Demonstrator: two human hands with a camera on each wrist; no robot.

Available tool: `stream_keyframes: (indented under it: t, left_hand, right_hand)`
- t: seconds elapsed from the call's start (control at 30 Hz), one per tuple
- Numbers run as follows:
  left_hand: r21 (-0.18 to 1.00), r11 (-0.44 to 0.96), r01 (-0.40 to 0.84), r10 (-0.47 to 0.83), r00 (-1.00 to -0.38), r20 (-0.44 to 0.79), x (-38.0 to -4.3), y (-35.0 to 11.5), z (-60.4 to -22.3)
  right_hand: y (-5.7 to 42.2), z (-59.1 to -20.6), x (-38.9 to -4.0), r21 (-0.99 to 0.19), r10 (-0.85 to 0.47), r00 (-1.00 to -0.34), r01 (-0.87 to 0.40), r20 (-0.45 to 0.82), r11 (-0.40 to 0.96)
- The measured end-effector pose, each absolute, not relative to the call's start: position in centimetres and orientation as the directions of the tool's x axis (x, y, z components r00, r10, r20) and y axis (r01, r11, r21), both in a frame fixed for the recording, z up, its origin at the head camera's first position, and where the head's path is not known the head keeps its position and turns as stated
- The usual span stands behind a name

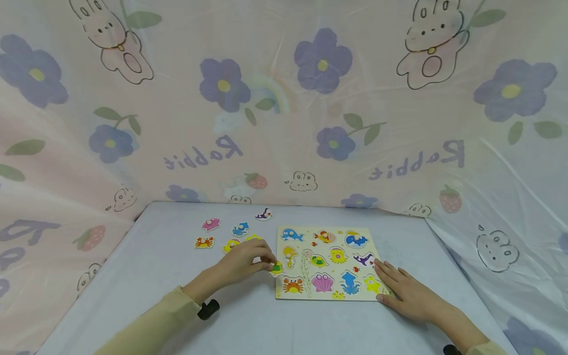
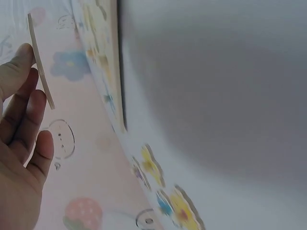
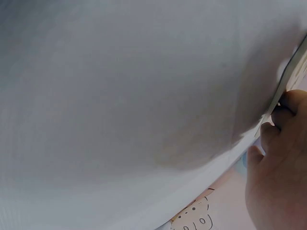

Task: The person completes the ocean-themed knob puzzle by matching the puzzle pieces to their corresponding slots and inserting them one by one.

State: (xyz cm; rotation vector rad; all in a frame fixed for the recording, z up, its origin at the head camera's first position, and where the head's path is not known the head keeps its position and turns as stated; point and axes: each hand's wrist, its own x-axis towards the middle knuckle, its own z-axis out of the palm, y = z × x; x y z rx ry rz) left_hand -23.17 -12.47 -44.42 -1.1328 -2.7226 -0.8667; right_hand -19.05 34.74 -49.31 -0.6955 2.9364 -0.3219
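Observation:
My left hand [image 1: 243, 261] pinches a thin turtle puzzle piece [image 1: 277, 268], green and yellow, at the left edge of the wooden puzzle board [image 1: 310, 295]. In the left wrist view the piece [image 2: 42, 72] appears edge-on between thumb and fingers. Sea animals are pictured on the board, among them a turtle [image 1: 317, 261], a crab [image 1: 293, 285] and a pink shell [image 1: 322, 282]. My right hand [image 1: 408, 296] rests on the board's right edge, its fingers extended. Most of that hand's contact is hidden in the right wrist view, where its back [image 3: 278, 177] shows.
Loose pieces lie left of the board: a pink shell [image 1: 211, 224], a crab [image 1: 204, 242], a blue squid [image 1: 240, 229], a purple whale-like piece [image 1: 264, 214] and a yellow piece [image 1: 230, 245]. Another yellow piece [image 1: 254, 237] is partly behind my left hand. A printed curtain [image 1: 284, 123] hangs behind the table.

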Motion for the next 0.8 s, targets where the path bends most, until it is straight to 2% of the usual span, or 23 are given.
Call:
stream_keyframes:
  t: [0.23, 0.8]
  left_hand:
    - [0.436, 0.554, 0.709, 0.656, -0.694, 0.295, -24.6, -9.8, -44.4]
    - [0.377, 0.596, 0.709, 0.699, -0.689, 0.190, -27.7, -4.1, -45.3]
  right_hand:
    - [34.7, -49.2, -19.1, -0.229, -0.444, -0.893, -0.420, -0.066, 0.878]
    - [34.7, -49.2, -19.1, -0.222, -0.446, -0.892, -0.421, -0.077, 0.879]
